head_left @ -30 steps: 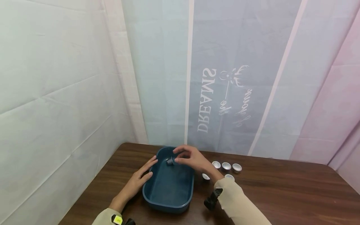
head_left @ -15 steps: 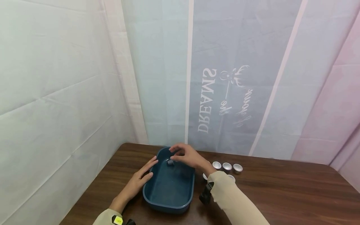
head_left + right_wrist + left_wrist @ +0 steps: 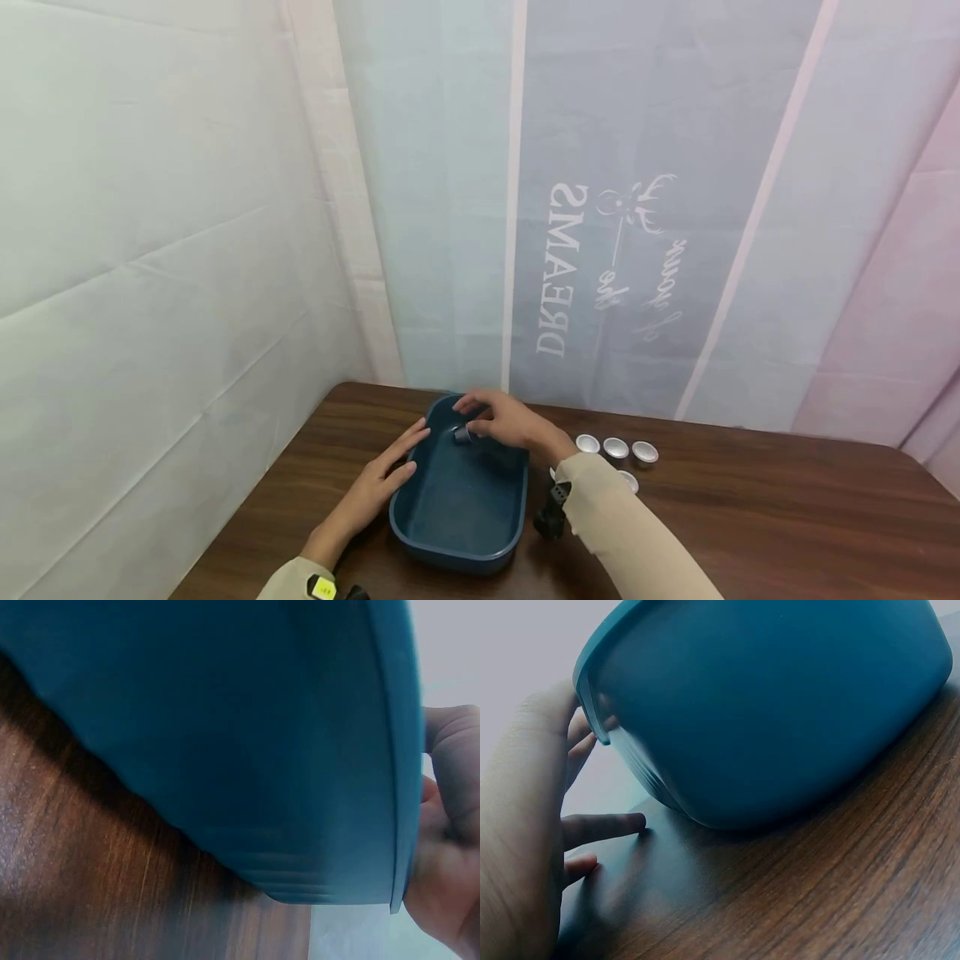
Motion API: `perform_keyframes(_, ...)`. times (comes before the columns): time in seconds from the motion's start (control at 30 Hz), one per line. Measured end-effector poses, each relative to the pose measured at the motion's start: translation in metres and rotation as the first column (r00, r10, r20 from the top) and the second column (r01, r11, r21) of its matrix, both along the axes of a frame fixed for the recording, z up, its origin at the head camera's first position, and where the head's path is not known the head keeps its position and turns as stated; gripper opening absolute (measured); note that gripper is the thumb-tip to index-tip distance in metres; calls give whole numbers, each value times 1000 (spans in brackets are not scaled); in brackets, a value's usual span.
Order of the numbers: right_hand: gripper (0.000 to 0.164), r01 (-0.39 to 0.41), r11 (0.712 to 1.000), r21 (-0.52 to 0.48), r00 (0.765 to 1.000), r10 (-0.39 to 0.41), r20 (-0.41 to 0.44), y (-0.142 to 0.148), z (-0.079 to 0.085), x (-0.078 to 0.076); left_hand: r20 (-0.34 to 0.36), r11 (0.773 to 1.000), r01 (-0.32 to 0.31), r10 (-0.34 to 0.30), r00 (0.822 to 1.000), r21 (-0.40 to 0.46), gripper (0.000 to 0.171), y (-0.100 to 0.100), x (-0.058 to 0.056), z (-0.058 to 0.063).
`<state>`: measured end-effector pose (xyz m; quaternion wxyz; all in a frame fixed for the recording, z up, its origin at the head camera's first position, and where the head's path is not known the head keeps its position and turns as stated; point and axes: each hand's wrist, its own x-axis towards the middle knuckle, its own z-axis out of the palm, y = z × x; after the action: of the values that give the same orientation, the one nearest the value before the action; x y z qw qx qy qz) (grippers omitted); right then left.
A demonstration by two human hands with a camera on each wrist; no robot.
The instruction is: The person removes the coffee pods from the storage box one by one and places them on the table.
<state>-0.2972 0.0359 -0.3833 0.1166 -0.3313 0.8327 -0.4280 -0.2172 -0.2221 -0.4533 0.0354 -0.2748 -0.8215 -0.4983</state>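
On the table stands a dark blue plastic basin [image 3: 457,500]. My right hand [image 3: 513,423] reaches over its far right rim, and its thumb and fingertips pinch a small dark coffee capsule [image 3: 461,434] low inside the far end. The thumb partly hides the capsule. In the right wrist view the basin wall [image 3: 300,787] hides the fingertips. My left hand [image 3: 371,492] rests with extended fingers against the basin's left rim; in the left wrist view some left fingers [image 3: 604,827] are spread beside the outer wall.
Several silver-lidded capsules [image 3: 616,448] stand on the wooden table [image 3: 757,500] right of the basin, some partly hidden by the right forearm. A printed cloth [image 3: 600,250] hangs behind the table, and a pale cloth [image 3: 187,208] hangs along the left.
My right hand shifts left, then slightly back right, with the capsule staying at the basin's far end. The left hand keeps its place on the rim. The head view turns slightly left.
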Motion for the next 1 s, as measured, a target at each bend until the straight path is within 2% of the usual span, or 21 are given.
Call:
perform_keyframes(0.2,34,-48,999,-24,998,49,44,0,-1,1,-20,1000,-12,12,1000,-6,48,0,1,0)
perform_keyframes(0.27,33,-53,998,-16,998,53,34,-1,-1,1,-24,1000,-15,15,1000,-11,48,0,1,0)
perform_keyframes(0.37,31,-20,998,59,998,24,-60,-2,-2,0,-23,1000,-12,12,1000,-11,48,1,1,0)
perform_keyframes(0.47,28,15,989,144,983,13,-185,-2,-4,-2,-19,1000,-2,2,1000,-6,48,1,1,0)
perform_keyframes(0.57,27,9,984,178,972,33,-231,-3,-6,-4,-14,1000,9,-9,1000,0,48,1,1,0)
perform_keyframes(0.73,26,-43,973,225,975,90,-202,-4,-5,-3,-16,1000,14,-14,1000,-6,48,0,0,1)
perform_keyframes(1.0,25,-164,935,315,963,221,-152,-7,-4,-1,3,999,12,-13,1000,34,49,1,2,1)
